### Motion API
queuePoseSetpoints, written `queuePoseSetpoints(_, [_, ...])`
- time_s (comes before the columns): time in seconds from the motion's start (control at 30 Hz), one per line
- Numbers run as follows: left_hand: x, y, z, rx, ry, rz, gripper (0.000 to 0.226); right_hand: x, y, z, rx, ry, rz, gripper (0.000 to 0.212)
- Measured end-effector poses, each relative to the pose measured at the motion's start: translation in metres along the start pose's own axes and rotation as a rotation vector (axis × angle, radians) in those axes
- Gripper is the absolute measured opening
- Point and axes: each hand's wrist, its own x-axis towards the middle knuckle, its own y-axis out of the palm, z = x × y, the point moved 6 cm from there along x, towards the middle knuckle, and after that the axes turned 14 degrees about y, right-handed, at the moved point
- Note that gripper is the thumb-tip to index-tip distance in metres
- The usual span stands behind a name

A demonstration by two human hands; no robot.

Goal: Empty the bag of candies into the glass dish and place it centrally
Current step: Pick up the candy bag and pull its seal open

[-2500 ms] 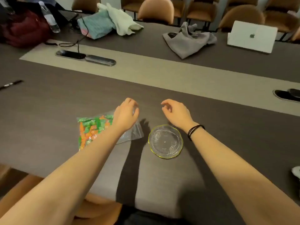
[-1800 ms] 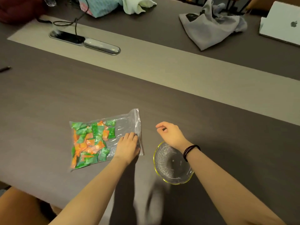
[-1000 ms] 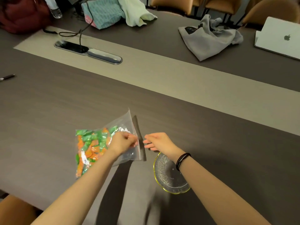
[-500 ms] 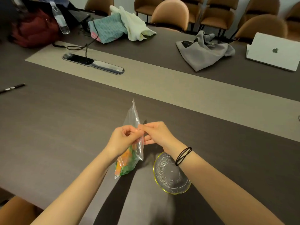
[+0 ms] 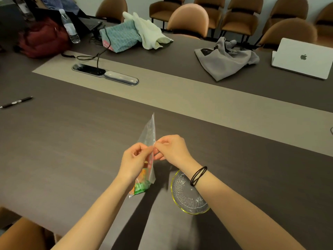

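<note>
The clear plastic zip bag of green and orange wrapped candies (image 5: pixel 146 159) hangs edge-on above the dark wood-grain surface (image 5: pixel 72 150), lifted clear of it, with its sealed top strip pointing up and away and the candies slumped into the lower end. The left hand (image 5: pixel 134 159) has its grip closed on the bag's near side, thumb and fingertips pinching the plastic just below the strip. The right hand (image 5: pixel 173 147) meets it from the other side, its grip also pinched shut on the bag's edge, the two sets of fingertips almost touching. A black hair band (image 5: pixel 198 175) circles the right wrist. The round clear glass dish with a yellow-green rim (image 5: pixel 187 194) sits on the surface just right of the bag's lower end, partly under the right forearm, with no candies in it. Well apart, across the pale centre strip, lie a grey cloth bag (image 5: pixel 225 60) and a silver laptop (image 5: pixel 302 57); a black pen (image 5: pixel 17 101) rests far left.
</note>
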Motion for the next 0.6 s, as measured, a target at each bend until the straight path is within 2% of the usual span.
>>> queuePoseSetpoints(0.1, [-0.006, -0.003, 0.0, 0.103, 0.024, -0.111, 0.022, -0.005, 0.0, 0.002, -0.049, -0.052, -0.114, 0.019])
queuePoseSetpoints(0.17, [-0.009, -0.003, -0.003, 0.165, 0.057, -0.128, 0.024, -0.008, -0.001, 0.002, -0.058, -0.089, -0.181, 0.018])
queuePoseSetpoints(0.33, [0.001, -0.005, -0.012, 0.24, 0.058, -0.009, 0.027, -0.013, 0.0, -0.001, -0.095, -0.14, -0.127, 0.017])
queuePoseSetpoints(0.43, [0.008, -0.006, -0.018, 0.307, 0.059, 0.088, 0.028, -0.019, 0.001, 0.0, -0.207, -0.207, -0.151, 0.02])
queuePoseSetpoints(0.53, [0.005, 0.0, -0.015, 0.131, -0.027, 0.155, 0.021, -0.019, 0.001, -0.004, -0.127, -0.178, -0.114, 0.018])
queuePoseSetpoints(0.6, [0.0, 0.004, -0.014, 0.023, -0.056, 0.138, 0.019, -0.015, 0.0, -0.008, -0.068, -0.141, -0.14, 0.018])
